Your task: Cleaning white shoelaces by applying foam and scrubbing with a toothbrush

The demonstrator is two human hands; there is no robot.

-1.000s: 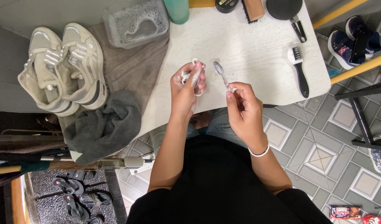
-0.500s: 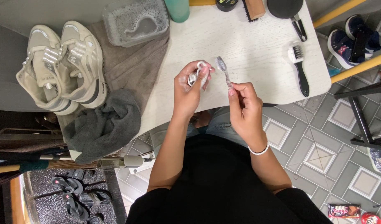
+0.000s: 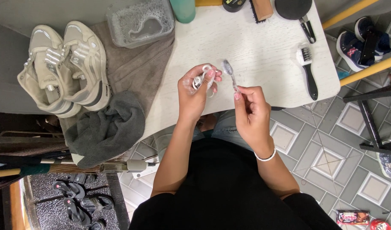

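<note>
Grey patterned floor tiles (image 3: 327,157) surround a white bench (image 3: 263,68) whose painted top shows faint wood grain. Over its left part lies a brown towel (image 3: 136,72), carrying a pair of beige sneakers (image 3: 63,70) side by side, a clear tub of soapy water (image 3: 140,21) and a crumpled grey cloth (image 3: 106,127) that hangs over the bench's near edge. At the far edge stand a teal bottle (image 3: 183,9) and a wooden brush (image 3: 261,8); further right lies a black-handled brush (image 3: 307,70) with white bristles.

Above the bench's near edge, the left hand (image 3: 197,93) has its fingers (image 3: 210,76) curled and pinched around a bunched white shoelace (image 3: 202,79). Just beside it, the right hand (image 3: 251,113) pinches the handle of a small clear toothbrush (image 3: 228,72) between thumb and fingers, its head pointing up and close to the lace.

Dark blue shoes (image 3: 359,40) sit on the tiles at the right, and black sandals (image 3: 74,200) on a dark mat at lower left.
</note>
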